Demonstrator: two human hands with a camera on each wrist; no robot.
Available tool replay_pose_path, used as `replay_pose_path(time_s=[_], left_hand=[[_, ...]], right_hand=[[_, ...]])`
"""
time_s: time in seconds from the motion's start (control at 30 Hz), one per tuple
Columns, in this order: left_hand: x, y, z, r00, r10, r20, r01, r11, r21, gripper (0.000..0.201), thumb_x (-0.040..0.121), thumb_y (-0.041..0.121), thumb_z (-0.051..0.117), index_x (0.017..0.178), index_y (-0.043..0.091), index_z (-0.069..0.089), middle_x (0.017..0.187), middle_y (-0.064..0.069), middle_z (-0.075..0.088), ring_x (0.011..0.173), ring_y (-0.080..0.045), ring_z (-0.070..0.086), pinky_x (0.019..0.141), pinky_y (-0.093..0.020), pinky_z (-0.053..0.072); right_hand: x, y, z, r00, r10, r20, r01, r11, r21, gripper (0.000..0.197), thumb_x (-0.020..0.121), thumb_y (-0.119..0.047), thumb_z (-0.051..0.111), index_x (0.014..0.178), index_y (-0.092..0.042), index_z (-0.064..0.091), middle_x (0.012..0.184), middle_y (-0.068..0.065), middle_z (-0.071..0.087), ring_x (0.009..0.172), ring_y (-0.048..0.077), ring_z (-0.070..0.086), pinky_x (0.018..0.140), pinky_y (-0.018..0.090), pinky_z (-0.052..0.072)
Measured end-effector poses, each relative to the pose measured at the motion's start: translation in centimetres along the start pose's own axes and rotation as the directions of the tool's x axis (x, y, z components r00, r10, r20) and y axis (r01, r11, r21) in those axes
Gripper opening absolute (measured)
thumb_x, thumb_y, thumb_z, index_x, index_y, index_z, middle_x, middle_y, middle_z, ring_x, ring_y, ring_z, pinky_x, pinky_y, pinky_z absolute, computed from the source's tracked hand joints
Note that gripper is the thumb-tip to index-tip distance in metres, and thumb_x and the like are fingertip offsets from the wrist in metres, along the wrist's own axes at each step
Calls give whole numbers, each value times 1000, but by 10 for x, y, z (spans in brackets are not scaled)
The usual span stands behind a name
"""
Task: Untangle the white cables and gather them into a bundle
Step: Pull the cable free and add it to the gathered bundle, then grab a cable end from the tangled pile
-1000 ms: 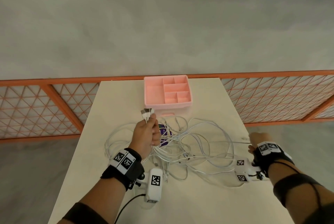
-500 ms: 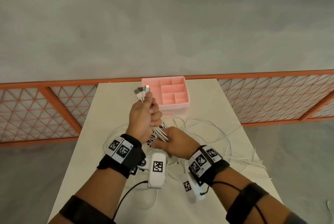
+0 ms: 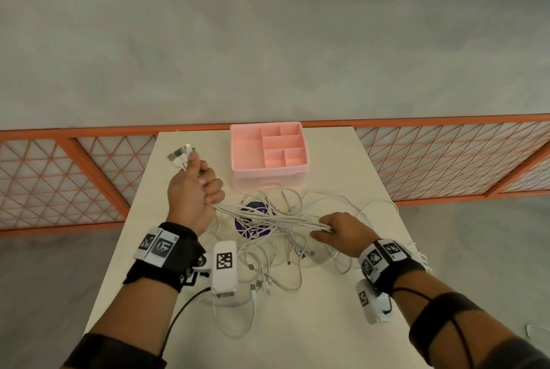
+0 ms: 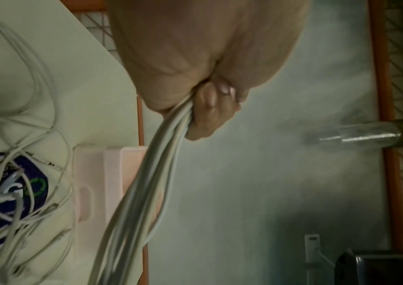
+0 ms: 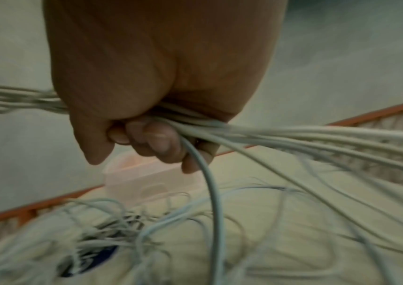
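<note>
Several white cables [image 3: 268, 219] run taut between my two hands above the table. My left hand [image 3: 193, 193] grips them in a fist near their ends, and the plugs [image 3: 180, 155] stick out above the thumb. In the left wrist view the left hand [image 4: 210, 100] has its fingers curled round the cables [image 4: 147, 192]. My right hand [image 3: 339, 233] grips the same cables further along, at the right. The right wrist view shows that right hand [image 5: 147, 138] closed round the cables [image 5: 293, 138]. Loose loops and plugs [image 3: 276, 267] lie tangled on the table below.
A pink divided tray [image 3: 268, 149] stands at the far middle of the white table [image 3: 327, 324]. A purple round sticker [image 3: 253, 222] lies under the cables. An orange lattice fence [image 3: 446, 157] runs behind the table, and grey floor surrounds it.
My right hand has slid rightward along the cables, away from the left hand, drawing them taut. The left hand has moved a little left and keeps its grip on the plug ends.
</note>
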State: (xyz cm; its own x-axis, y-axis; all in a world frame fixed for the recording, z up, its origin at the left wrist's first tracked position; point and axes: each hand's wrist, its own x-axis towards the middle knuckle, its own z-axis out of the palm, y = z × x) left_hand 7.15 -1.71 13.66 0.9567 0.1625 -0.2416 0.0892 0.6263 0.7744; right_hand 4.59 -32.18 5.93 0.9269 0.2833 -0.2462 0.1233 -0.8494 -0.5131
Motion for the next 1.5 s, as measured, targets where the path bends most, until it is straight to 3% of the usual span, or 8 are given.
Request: replay_pose_path(time_s=[0.27,0.6,0.87,1.13,1.23,1.37,1.43,1.5], left_hand=[[7,1,-9,999,1,-52,-2,1000,-12,41,106,42,41,74,18,47,50,8,30,38,-4,20,35,-18,17],[1,-48,2,987,-158,-32,160,983,87,40,105,41,45,74,16,47,50,7,32,38,-6,21,35,-17,19],[1,-76,-13,962,-269,-40,272,949,159,39,105,38,46,73,16,47,49,7,31,36,-6,23,35,-15,19],[13,-74,-31,967,-226,-121,247,946,212,39,104,39,47,73,17,46,47,8,31,35,-6,22,35,-15,18],[13,-71,-38,963,-247,-106,268,919,290,37,104,35,51,72,16,47,48,8,30,37,-7,21,36,-16,17],[6,-75,-47,951,-295,-89,306,872,383,32,100,30,58,73,15,49,51,6,28,39,-8,19,37,-17,18],[2,-81,-53,947,-303,-108,320,860,398,25,99,25,61,79,12,53,51,6,28,38,-8,21,36,-17,19],[-3,-88,-57,942,-311,-129,336,850,406,17,97,20,63,88,8,57,51,6,29,38,-7,22,36,-17,19]], right_hand=[[-16,65,-28,972,195,-127,-209,972,-109,36,89,-39,66,62,-22,50,61,-3,54,63,14,53,57,27,36],[-51,121,-97,781,482,-397,-499,864,66,42,92,-50,58,72,-15,68,64,9,66,63,26,62,66,35,51],[-81,169,-35,715,689,-120,-699,694,-172,60,83,-68,57,59,-14,62,61,2,63,60,17,61,55,28,43],[-94,174,23,698,699,157,-650,710,-270,36,78,-59,71,73,-26,56,86,-2,63,89,19,66,70,21,41],[-87,167,24,662,687,299,-599,725,-340,56,61,-63,81,96,-25,61,99,-4,64,90,15,60,76,20,41],[-61,148,11,667,629,399,-490,774,-402,117,3,-91,62,100,-26,69,104,-8,69,102,15,64,90,27,49],[-43,120,-2,692,589,417,-456,805,-379,121,6,-93,60,109,-29,67,110,-11,63,110,15,59,99,31,45],[-26,81,-12,750,533,393,-429,843,-324,94,34,-84,75,112,-32,63,113,-13,57,112,14,55,102,33,41]])
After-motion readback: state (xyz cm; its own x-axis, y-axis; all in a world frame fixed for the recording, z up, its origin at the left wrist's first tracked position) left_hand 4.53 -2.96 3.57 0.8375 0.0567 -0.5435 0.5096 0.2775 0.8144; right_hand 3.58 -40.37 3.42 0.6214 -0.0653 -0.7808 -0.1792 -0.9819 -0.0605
